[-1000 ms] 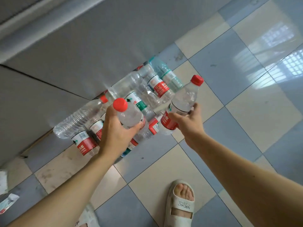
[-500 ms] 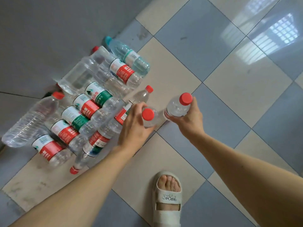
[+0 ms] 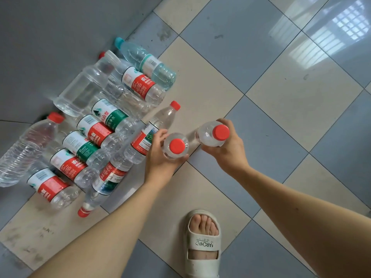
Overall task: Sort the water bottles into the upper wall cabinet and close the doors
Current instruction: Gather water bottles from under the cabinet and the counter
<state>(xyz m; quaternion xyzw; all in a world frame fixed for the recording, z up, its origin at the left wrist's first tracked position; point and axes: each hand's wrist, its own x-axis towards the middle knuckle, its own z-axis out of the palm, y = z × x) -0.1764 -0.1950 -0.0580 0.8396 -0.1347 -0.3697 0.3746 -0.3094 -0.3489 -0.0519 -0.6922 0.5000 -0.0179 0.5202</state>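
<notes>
My left hand (image 3: 160, 157) grips a clear red-capped water bottle (image 3: 176, 145) held upright, cap toward the camera. My right hand (image 3: 226, 155) grips a second red-capped bottle (image 3: 212, 133) the same way, just to the right. Both hang above the tiled floor beside a pile of several bottles (image 3: 96, 137) lying on their sides, most with red or green labels. One blue-capped bottle (image 3: 146, 63) lies at the pile's far end. The upper wall cabinet is out of view.
A grey cabinet front (image 3: 50, 37) rises at the upper left behind the pile. A large unlabelled bottle (image 3: 26, 147) lies at the far left. My sandalled foot (image 3: 202, 243) stands on the checkered floor tiles (image 3: 281, 97) below my hands.
The view has tilted further down onto the floor and pile. Both hands keep their bottles, which have turned more upright with caps facing the camera.
</notes>
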